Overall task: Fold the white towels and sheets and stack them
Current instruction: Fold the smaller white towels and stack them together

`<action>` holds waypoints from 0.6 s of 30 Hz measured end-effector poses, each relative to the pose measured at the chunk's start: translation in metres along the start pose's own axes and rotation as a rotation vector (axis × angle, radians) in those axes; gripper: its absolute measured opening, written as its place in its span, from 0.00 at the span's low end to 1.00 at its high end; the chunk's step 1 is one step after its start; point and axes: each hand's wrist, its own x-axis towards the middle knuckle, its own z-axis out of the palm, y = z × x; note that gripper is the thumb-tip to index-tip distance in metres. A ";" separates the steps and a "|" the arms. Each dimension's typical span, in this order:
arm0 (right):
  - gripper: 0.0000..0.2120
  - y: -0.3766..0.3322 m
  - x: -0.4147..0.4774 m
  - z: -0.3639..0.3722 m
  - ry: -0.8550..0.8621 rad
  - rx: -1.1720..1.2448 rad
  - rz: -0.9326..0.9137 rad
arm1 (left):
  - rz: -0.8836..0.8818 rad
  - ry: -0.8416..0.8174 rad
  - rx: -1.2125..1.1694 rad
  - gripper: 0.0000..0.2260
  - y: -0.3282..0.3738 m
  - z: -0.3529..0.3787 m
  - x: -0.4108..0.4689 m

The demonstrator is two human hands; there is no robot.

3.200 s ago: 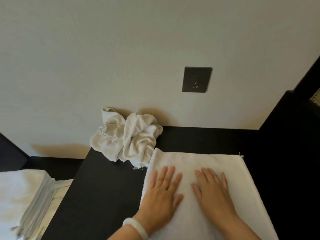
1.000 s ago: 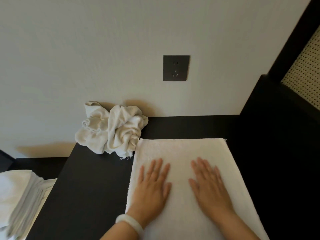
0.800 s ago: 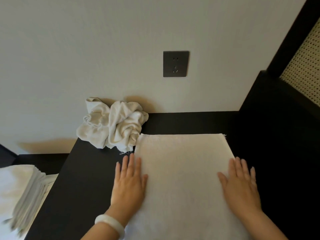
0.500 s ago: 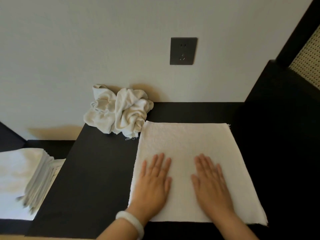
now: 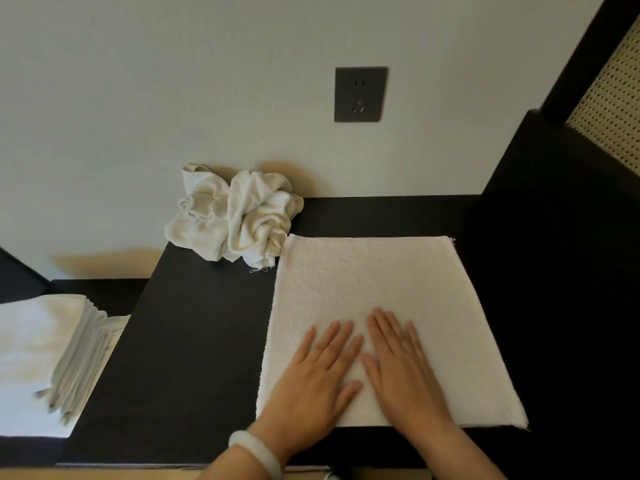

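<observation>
Head view: the left hand [image 5: 317, 372] and right hand [image 5: 403, 367] lie flat, fingers straight, pressing the white towel [image 5: 374, 292] spread on the counter [image 5: 194, 341]. Smoothing outward evenly should keep edges square before folding.

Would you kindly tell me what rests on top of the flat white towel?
The left hand and right hand rest flat on the towel; the cloth under their palms is covered.
</observation>
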 end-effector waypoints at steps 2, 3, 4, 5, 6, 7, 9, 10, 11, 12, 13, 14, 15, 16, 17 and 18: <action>0.30 0.026 -0.006 -0.003 -0.006 -0.073 0.002 | 0.038 -0.021 -0.025 0.27 -0.020 0.000 -0.010; 0.30 0.042 -0.012 -0.007 -0.013 -0.103 -0.006 | 0.050 -0.026 -0.037 0.27 -0.030 0.000 -0.015; 0.29 0.060 -0.018 -0.013 -0.024 -0.102 -0.020 | 0.055 -0.034 -0.048 0.28 -0.039 -0.001 -0.019; 0.30 0.076 -0.024 -0.021 -0.049 -0.069 -0.032 | 0.058 -0.042 -0.079 0.28 -0.047 -0.003 -0.024; 0.30 0.090 -0.031 -0.029 -0.083 0.002 -0.032 | 0.061 -0.048 -0.132 0.29 -0.053 -0.005 -0.029; 0.29 0.102 -0.038 -0.038 -0.113 0.112 -0.024 | 0.067 -0.056 -0.194 0.29 -0.059 -0.007 -0.033; 0.29 0.119 -0.052 -0.053 -0.160 0.310 0.016 | 0.085 -0.095 -0.316 0.33 -0.070 -0.010 -0.039; 0.30 0.124 -0.057 -0.059 -0.186 0.356 0.026 | 0.093 -0.124 -0.372 0.35 -0.073 -0.012 -0.041; 0.30 0.127 -0.060 -0.063 -0.219 0.368 0.018 | 0.100 -0.152 -0.426 0.36 -0.076 -0.014 -0.042; 0.31 0.129 -0.062 -0.066 -0.251 0.363 -0.003 | 0.104 -0.169 -0.476 0.36 -0.077 -0.016 -0.042; 0.31 0.130 -0.062 -0.067 -0.263 0.360 -0.022 | 0.105 -0.170 -0.517 0.35 -0.079 -0.017 -0.042; 0.29 0.129 -0.062 -0.068 -0.251 0.374 -0.024 | 0.099 -0.156 -0.551 0.33 -0.079 -0.017 -0.042; 0.27 0.126 -0.061 -0.068 -0.216 0.406 -0.008 | 0.085 -0.124 -0.579 0.29 -0.079 -0.017 -0.042; 0.23 0.122 -0.061 -0.069 -0.167 0.449 0.020 | 0.061 -0.078 -0.605 0.25 -0.079 -0.017 -0.041; 0.18 0.118 -0.060 -0.069 -0.114 0.485 0.048 | 0.034 -0.023 -0.628 0.20 -0.078 -0.017 -0.041; 0.14 0.116 -0.059 -0.068 -0.070 0.495 0.065 | 0.005 0.027 -0.651 0.16 -0.078 -0.017 -0.040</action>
